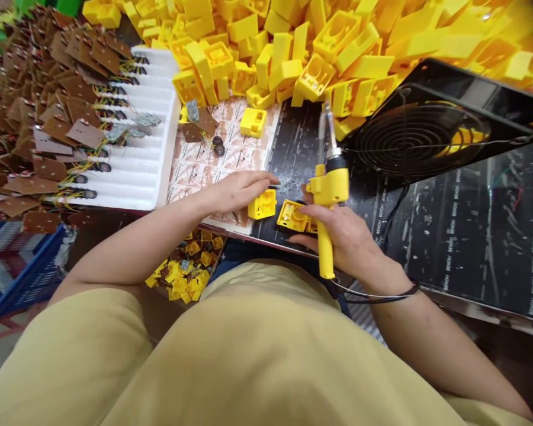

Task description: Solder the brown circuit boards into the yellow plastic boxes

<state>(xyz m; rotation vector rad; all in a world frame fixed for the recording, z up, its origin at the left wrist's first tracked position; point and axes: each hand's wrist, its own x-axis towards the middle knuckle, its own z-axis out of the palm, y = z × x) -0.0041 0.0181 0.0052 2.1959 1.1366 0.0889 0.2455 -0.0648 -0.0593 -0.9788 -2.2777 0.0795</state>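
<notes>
My left hand (244,190) has its fingers along the far side of a small open yellow plastic case (263,205) at the bench's front edge; its thumb is hidden. In my right hand (344,234) is a yellow soldering gun (332,188), its metal tip pointing away from me. The thumb and fingers of that same hand also reach a second yellow case half (292,216), whose inside faces up and holds metal parts. Beyond my left hand lie another yellow case (253,122) and a brown circuit board (199,127) wired to a small black round part (219,145).
Yellow cases (284,53) are heaped along the back. A black fan (421,127) stands at the right. On the left, brown circuit boards (48,112) pile up on a ridged white foam tray (153,139). Below the bench sit a blue crate (22,260) and more yellow cases (184,275).
</notes>
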